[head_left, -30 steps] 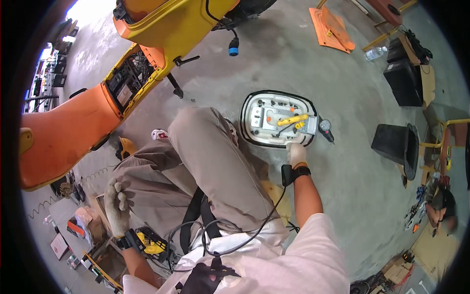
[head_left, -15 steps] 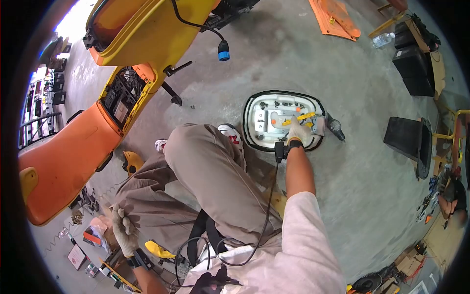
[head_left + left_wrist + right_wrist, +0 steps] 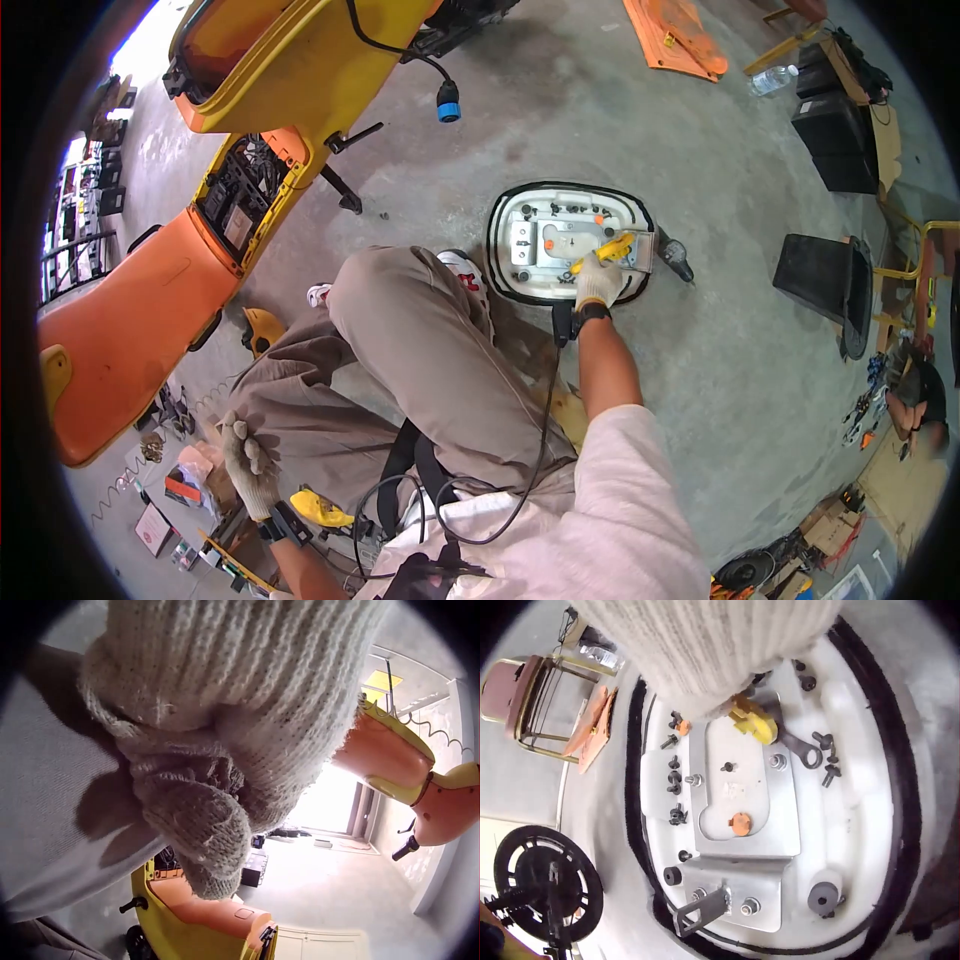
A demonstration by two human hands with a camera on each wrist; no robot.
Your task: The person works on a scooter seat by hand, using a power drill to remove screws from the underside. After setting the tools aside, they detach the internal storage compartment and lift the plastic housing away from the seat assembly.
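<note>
My gloved right hand reaches over a white lid-like panel edged with a black seal, gripping a yellow tool. In the right wrist view the glove hides the fingers; the yellow piece shows just past it, beside the ring end of a dark wrench. Screws, orange caps and a bolted metal bracket sit on the panel. My gloved left hand holds nothing and rests against the trouser leg, its fingers loosely curled.
At the panel's right lies a dark handheld tool with a narrow tip. An orange and yellow scooter stands on the left, a plug dangling from it. Black bins, a bottle and orange panels are farther right.
My right hand has gone from the panel's near edge up onto the yellow tool, and that tool now lies at a steeper slant. The left hand stays by the leg.
</note>
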